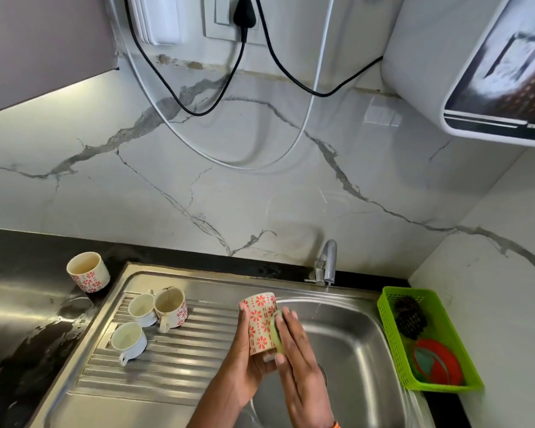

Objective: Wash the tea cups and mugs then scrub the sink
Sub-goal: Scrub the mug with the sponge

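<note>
- The left hand (244, 359) grips the red-flowered mug (260, 322) from below, over the sink basin (352, 350).
- The right hand (294, 350) presses a green scouring pad (277, 330) flat against the mug wall, fingers straight.
- Rotate the mug under the pad; cover rim and base.
- Keep it near the running tap (326, 264).
- No legible brand or writing.

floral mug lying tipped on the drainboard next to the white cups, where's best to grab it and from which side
Take the floral mug by its handle, coming from the near side. It leans with its mouth facing up and away, and the handle sticks out toward the front edge, free of the two white cups. Both hands are busy now, so I'd wait.
</note>
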The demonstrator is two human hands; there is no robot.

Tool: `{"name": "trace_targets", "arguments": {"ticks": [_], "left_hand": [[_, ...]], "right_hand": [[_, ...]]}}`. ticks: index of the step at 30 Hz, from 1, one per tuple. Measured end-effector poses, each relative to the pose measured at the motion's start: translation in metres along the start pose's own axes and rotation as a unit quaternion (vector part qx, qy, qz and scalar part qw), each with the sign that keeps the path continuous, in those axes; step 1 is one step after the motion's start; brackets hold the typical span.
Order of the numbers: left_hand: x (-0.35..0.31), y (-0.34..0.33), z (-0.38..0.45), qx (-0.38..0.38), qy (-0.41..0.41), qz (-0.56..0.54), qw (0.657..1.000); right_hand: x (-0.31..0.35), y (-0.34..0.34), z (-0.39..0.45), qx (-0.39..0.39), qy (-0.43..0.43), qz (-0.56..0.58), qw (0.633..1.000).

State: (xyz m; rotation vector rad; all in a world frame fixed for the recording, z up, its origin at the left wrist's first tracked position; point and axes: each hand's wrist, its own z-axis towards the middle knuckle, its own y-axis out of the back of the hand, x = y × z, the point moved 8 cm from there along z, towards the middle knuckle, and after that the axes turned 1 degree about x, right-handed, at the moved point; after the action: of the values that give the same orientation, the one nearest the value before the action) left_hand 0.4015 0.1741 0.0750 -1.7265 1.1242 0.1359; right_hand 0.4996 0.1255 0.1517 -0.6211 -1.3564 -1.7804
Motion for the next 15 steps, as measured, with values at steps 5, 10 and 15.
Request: {"name": "trace_targets", "arguments": {"ticks": [5,10,15], "left_hand": [[-0.004,0.001,0.001,-0.015,-0.026,0.026,0.999],[-0.012,0.005,-0.003,-0.033,-0.052,0.004,0.998],[-0.022,0.03,-0.008,-0.065,-0.068,0.001,0.996]], "right_hand": [[0.0,0.001,0.028,0.031,-0.01,-0.014,0.999],[0.015,-0.007,0.043,0.026,0.003,-0.032,0.999],[0.017,-0.022,0.0,0.046,0.027,-0.04,0.998]]}}
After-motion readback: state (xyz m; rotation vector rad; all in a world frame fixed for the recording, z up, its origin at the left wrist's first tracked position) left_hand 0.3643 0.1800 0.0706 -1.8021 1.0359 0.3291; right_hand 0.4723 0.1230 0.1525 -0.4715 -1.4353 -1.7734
